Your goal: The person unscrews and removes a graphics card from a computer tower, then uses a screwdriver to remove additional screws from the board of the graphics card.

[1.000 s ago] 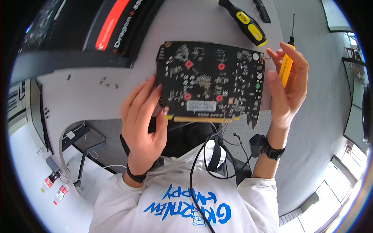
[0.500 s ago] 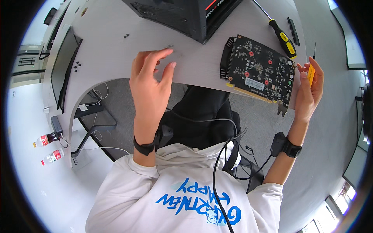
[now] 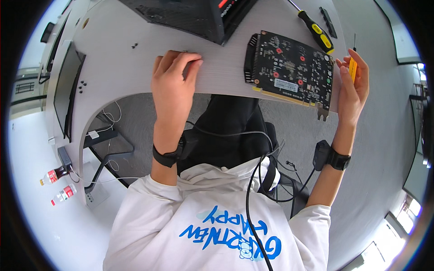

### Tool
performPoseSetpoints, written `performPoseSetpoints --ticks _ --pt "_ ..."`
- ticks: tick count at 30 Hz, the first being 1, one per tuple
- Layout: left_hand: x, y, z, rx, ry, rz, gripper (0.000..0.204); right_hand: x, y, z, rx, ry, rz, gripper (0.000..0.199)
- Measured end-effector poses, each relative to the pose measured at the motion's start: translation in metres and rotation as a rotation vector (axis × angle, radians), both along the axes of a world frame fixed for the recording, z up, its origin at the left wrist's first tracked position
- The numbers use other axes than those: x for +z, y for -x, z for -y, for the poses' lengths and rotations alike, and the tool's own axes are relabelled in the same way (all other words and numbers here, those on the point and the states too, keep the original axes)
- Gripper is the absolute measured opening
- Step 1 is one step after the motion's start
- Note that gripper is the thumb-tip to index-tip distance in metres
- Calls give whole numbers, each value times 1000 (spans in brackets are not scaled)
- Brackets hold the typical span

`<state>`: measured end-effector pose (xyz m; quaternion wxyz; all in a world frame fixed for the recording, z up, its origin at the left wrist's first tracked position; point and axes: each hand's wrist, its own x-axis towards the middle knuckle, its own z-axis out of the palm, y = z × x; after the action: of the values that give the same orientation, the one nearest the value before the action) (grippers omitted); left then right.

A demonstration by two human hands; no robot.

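Left hand [image 3: 174, 83]: flat on the grey desk [image 3: 122, 67], fingers curled at the tips, holding nothing
Right hand [image 3: 352, 88]: fingers closed around a small yellow-handled screwdriver [image 3: 353, 67], tip pointing to 12 o'clock
Circuit board [image 3: 289, 72]: lies component side up on the desk at 2 o'clock, overhanging the desk's near edge, just beside the right hand
Large screwdriver [image 3: 316, 30]: black and yellow, at 1 o'clock beyond the board
Black case [image 3: 194, 16]: at 12 o'clock
Loose screws [image 3: 134, 45]: at 11 o'clock
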<state>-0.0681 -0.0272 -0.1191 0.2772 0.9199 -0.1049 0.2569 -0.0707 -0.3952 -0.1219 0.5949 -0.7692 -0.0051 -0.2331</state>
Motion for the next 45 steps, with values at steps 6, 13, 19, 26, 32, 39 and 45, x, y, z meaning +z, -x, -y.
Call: performPoseSetpoints --ticks 6,13,19,26,32,39,45 --pt "0 0 4 17 -14 35 9 -3 -1 2 37 -23 39 40" --pt "26 12 34 -167 369 -101 11 -6 -2 7 80 -57 60 40" --pt "47 17 60 -370 353 -204 15 -5 -1 6 56 -24 65 40" --pt "55 10 71 -443 356 -246 12 -12 -4 18 116 -11 108 40" --pt "56 6 74 -472 205 -243 12 -13 -3 22 159 -4 93 44" --pt "61 -1 73 -529 148 -236 15 8 4 -9 102 -9 67 47" --pt "61 -4 74 -546 68 -236 15 15 6 -19 90 -3 84 46"
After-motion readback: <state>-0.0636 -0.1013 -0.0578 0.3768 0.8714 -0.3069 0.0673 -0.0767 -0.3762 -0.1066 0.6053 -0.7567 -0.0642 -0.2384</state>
